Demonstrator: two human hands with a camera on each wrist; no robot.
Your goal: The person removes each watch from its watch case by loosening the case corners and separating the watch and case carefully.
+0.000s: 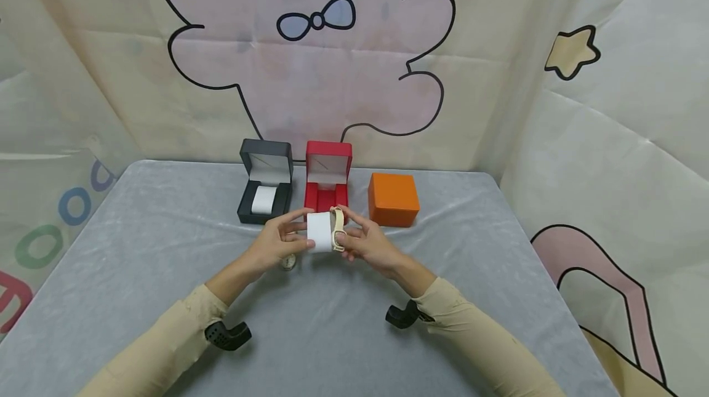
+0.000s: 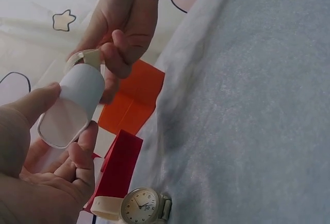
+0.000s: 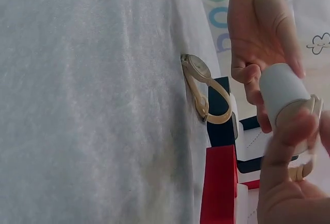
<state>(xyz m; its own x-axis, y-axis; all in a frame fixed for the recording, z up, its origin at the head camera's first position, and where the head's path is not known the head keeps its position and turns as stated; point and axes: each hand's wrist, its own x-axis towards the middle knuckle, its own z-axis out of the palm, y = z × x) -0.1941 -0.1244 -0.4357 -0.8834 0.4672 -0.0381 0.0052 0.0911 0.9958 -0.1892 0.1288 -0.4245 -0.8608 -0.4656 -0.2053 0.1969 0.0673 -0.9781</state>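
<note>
My left hand (image 1: 279,243) holds a white watch cushion (image 1: 318,232) at its left end, thumb in front and fingers behind. A cream-strapped watch (image 1: 338,238) is pinched in my right hand (image 1: 373,246), its strap loop at the right end of the cushion. In the left wrist view the cushion's flat oval end (image 2: 63,123) faces the camera. The right wrist view shows the strap (image 3: 315,131) beside the other end, partly hidden by my fingers. A second watch (image 2: 139,206) with a pale dial and cream strap lies on the table under my left hand.
At the back of the grey-covered table (image 1: 321,335) stand an open black watch box (image 1: 281,199) with a white cushion (image 1: 264,199) inside, an open red watch box (image 1: 328,149) without one, and a shut orange box (image 1: 394,200). A printed curtain (image 1: 487,77) hangs behind.
</note>
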